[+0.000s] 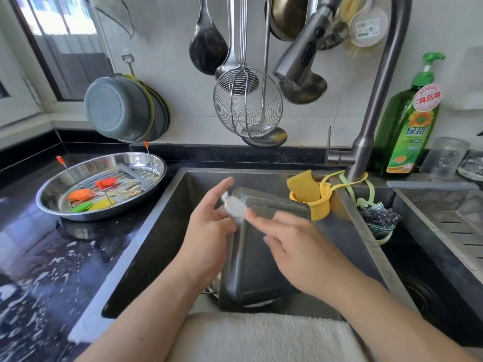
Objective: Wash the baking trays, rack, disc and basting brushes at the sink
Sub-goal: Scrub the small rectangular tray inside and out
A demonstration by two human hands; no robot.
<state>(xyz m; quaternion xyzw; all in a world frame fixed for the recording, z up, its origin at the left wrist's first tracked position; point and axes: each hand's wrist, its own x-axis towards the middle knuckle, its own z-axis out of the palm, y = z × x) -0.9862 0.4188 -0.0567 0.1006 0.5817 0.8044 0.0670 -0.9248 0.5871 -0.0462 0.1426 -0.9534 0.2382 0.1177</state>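
Pinching a small, pale, wet thing between them, the fingertips of both hands meet over the middle of the sink; blur keeps me from telling whether it is a brush head, a scrap of cloth or a wad of foam. On the left hand (206, 226) the thumb and lower fingers close on one end of the pale thing (235, 206), while the forefinger stands straight and clear above it. On the right hand (292, 244) the fingers lie stretched along the other end, thumb side hidden.

Just under the hands a dark rectangular baking tray (261, 257) leans bottom-up in the sink (162, 231), its far end raised toward the yellow holder (308, 197) on the divider. A bit of wire rack (209, 290) shows beneath its near left corner. On the wet counter to the left sits a round steel tray (52, 197) holding a wire grid and the basting brushes (88, 197), orange, green and yellow.

My reading: the small piece is being rubbed clean, with no water visibly running from the tap (295, 71). Next would come a rinse, which needs the tap turned on, then setting the piece aside and taking up the tray below
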